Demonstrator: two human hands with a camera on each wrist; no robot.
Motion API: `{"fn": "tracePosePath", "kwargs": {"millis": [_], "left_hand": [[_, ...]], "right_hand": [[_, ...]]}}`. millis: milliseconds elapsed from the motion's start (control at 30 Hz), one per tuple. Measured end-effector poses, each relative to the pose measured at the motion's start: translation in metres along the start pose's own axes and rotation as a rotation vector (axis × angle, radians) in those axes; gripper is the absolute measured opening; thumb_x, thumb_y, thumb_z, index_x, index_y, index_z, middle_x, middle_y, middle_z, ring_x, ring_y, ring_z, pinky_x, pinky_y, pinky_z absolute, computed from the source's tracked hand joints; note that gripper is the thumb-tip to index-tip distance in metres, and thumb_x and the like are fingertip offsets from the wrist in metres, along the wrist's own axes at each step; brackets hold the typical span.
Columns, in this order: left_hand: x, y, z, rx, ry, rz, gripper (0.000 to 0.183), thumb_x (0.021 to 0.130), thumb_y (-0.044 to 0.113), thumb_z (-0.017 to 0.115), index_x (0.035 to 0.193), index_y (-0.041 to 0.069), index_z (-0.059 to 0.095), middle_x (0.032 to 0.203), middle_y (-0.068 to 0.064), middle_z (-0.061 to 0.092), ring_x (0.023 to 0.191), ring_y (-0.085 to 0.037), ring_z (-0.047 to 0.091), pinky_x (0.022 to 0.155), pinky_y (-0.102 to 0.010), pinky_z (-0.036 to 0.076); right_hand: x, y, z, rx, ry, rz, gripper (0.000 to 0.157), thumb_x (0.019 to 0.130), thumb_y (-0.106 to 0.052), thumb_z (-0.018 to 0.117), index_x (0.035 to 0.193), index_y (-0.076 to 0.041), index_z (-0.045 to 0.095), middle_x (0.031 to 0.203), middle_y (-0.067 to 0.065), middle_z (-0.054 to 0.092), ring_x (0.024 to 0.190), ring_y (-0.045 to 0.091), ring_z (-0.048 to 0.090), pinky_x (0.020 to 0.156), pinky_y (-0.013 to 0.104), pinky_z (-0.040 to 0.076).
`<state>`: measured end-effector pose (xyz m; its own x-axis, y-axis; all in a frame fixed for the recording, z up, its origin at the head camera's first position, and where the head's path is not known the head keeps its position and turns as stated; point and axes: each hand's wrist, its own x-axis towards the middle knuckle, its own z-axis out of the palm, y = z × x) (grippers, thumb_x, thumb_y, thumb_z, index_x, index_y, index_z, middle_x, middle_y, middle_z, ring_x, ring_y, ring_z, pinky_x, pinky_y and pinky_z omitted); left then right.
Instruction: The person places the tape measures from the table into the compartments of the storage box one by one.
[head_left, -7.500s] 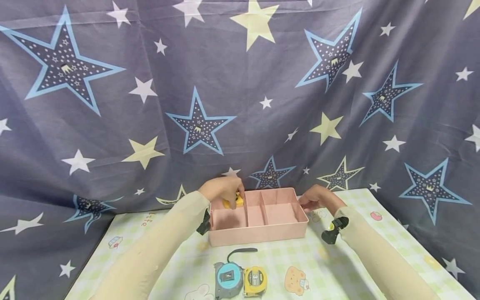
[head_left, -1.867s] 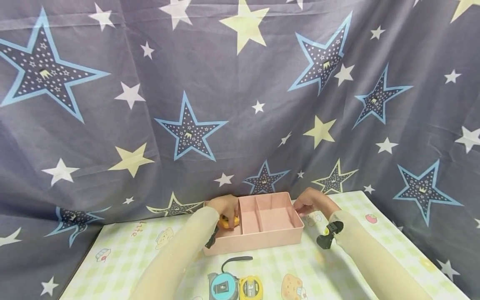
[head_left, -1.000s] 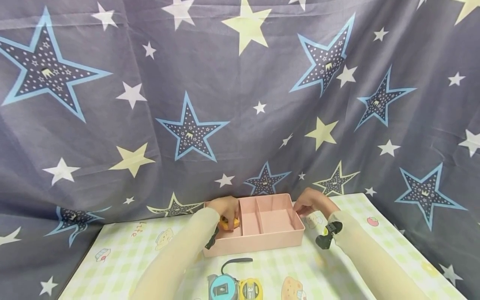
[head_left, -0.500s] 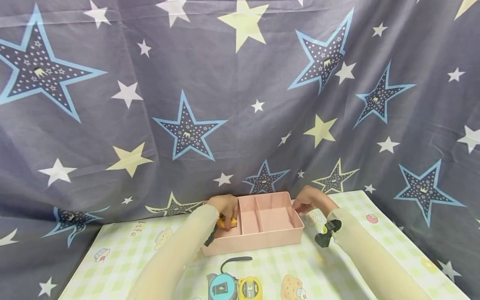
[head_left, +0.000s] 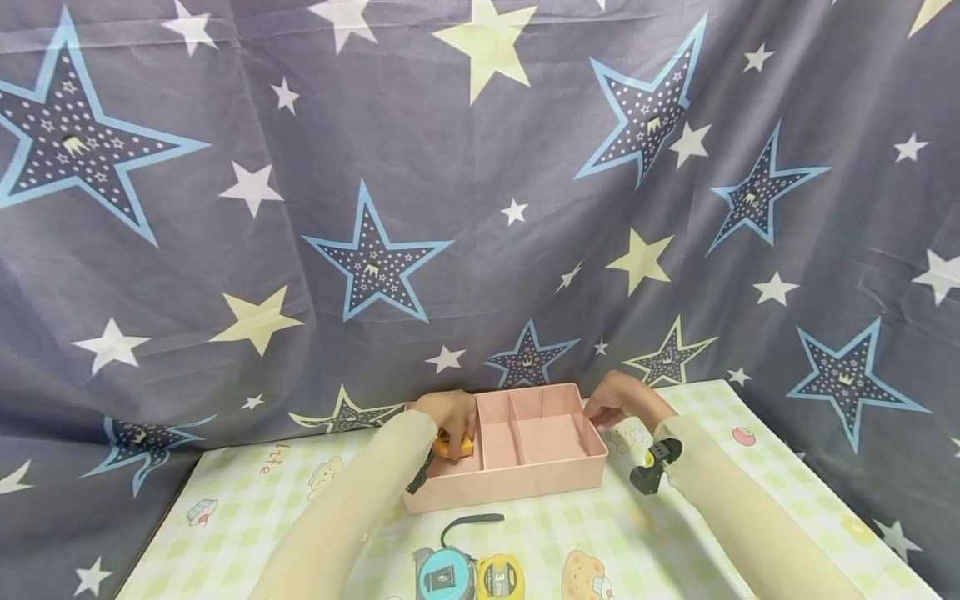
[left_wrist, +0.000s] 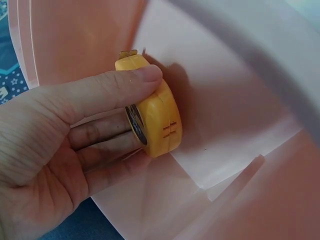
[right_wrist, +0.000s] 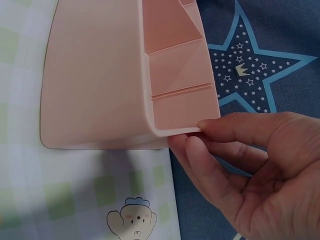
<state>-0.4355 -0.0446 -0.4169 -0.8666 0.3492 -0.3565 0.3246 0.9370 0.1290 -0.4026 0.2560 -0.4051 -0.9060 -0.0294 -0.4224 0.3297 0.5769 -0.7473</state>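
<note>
My left hand (head_left: 450,411) reaches into the left compartment of a pink divided box (head_left: 517,485). It holds a small yellow tape measure (left_wrist: 162,117) on edge, thumb on top and fingers curled against its dark-labelled face. In the head view only part of this tape measure (head_left: 453,447) shows below the fingers. At the box's right end, my right hand (right_wrist: 250,165) pinches the rim (right_wrist: 175,132) between thumb and fingers. Two more tape measures lie side by side in front of the box: a blue and grey one (head_left: 446,577) with a black strap, and a yellow one (head_left: 501,577).
Dividers (head_left: 517,429) split the box into compartments; the middle and right ones show bare floors. A green-checked tablecloth (head_left: 255,517) with cartoon prints covers the table. Behind the box hangs a dark curtain (head_left: 480,308) with stars, close to its back wall.
Since the oldest frame, my left hand has brought the tape measure from the back of the left compartment nearer its middle. Over the last second both hands stay nearly still; the view shifts slightly.
</note>
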Motion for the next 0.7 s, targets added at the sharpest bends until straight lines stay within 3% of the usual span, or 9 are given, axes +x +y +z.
{"fn": "tracePosePath", "kwargs": {"millis": [133, 200, 333, 567, 700], "left_hand": [[-0.0008, -0.0006, 0.0015, 0.011, -0.004, 0.032, 0.030, 0.062, 0.002, 0.092, 0.081, 0.022, 0.080, 0.075, 0.013, 0.069, 0.074, -0.015, 0.054, 0.079, -0.060, 0.049], [-0.0008, -0.0015, 0.0027, 0.027, -0.011, 0.075, 0.027, 0.063, 0.000, 0.090, 0.080, 0.019, 0.080, 0.072, 0.012, 0.069, 0.071, -0.012, 0.053, 0.074, -0.046, 0.053], [0.0003, -0.0024, 0.0040, 0.043, -0.012, 0.127, 0.025, 0.064, -0.002, 0.088, 0.078, 0.017, 0.080, 0.069, 0.013, 0.067, 0.066, -0.008, 0.050, 0.061, -0.025, 0.049], [-0.0006, -0.0021, 0.0045, 0.012, 0.003, 0.066, 0.028, 0.062, -0.003, 0.089, 0.078, 0.018, 0.079, 0.070, 0.012, 0.067, 0.067, -0.011, 0.051, 0.061, -0.037, 0.046], [-0.0018, -0.0013, 0.0047, 0.009, 0.012, 0.088, 0.029, 0.062, -0.004, 0.088, 0.080, 0.016, 0.079, 0.072, 0.009, 0.066, 0.066, -0.011, 0.051, 0.059, -0.032, 0.045]], "right_hand": [[0.0008, 0.0001, 0.0010, 0.003, 0.000, 0.000, 0.010, 0.082, 0.007, 0.070, 0.092, 0.009, 0.069, 0.073, 0.009, 0.069, 0.061, 0.014, 0.066, 0.065, 0.027, 0.061], [0.0013, 0.0006, 0.0012, 0.004, -0.005, 0.001, 0.009, 0.082, 0.007, 0.070, 0.091, 0.008, 0.069, 0.072, 0.009, 0.069, 0.061, 0.014, 0.066, 0.065, 0.027, 0.061], [0.0026, 0.0012, 0.0002, 0.005, -0.006, 0.008, 0.008, 0.081, 0.007, 0.071, 0.089, 0.008, 0.070, 0.072, 0.009, 0.069, 0.060, 0.014, 0.066, 0.064, 0.026, 0.061], [0.0017, -0.0007, -0.0003, -0.011, -0.002, 0.010, 0.010, 0.081, 0.007, 0.071, 0.091, 0.009, 0.070, 0.073, 0.010, 0.070, 0.061, 0.014, 0.066, 0.065, 0.026, 0.061], [0.0020, -0.0008, -0.0001, -0.022, 0.003, 0.013, 0.010, 0.082, 0.006, 0.071, 0.091, 0.008, 0.070, 0.073, 0.009, 0.070, 0.061, 0.014, 0.066, 0.064, 0.026, 0.061]]}}
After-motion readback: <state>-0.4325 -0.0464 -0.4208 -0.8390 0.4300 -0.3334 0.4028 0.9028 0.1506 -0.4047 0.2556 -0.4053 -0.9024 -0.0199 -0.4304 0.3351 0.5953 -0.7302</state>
